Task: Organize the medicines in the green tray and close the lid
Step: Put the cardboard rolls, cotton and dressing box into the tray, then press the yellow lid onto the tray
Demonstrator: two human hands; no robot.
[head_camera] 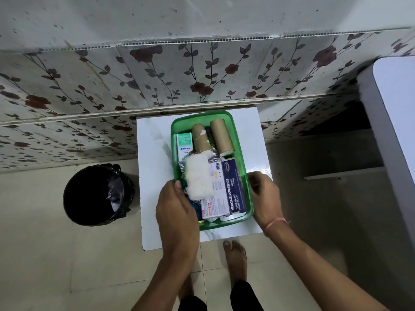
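A green tray (203, 115) stands on a small white table (152, 149). Inside lie two brown bandage rolls (221, 136), a white-green Optibex box (184, 144), a wad of white cotton (198, 178), a white medicine box (216, 189) and a dark blue Medicated Dressings box (233, 187). My left hand (176, 212) grips the tray's left rim near the front, thumb over the edge by the cotton. On the right rim, my right hand (265, 196) holds the tray. No lid is in view.
A black bin with a black liner (98, 195) stands on the floor left of the table. A flowered tile wall rises right behind the table. A white counter (395, 122) juts in at the right. My bare feet (235, 259) are just in front of the table.
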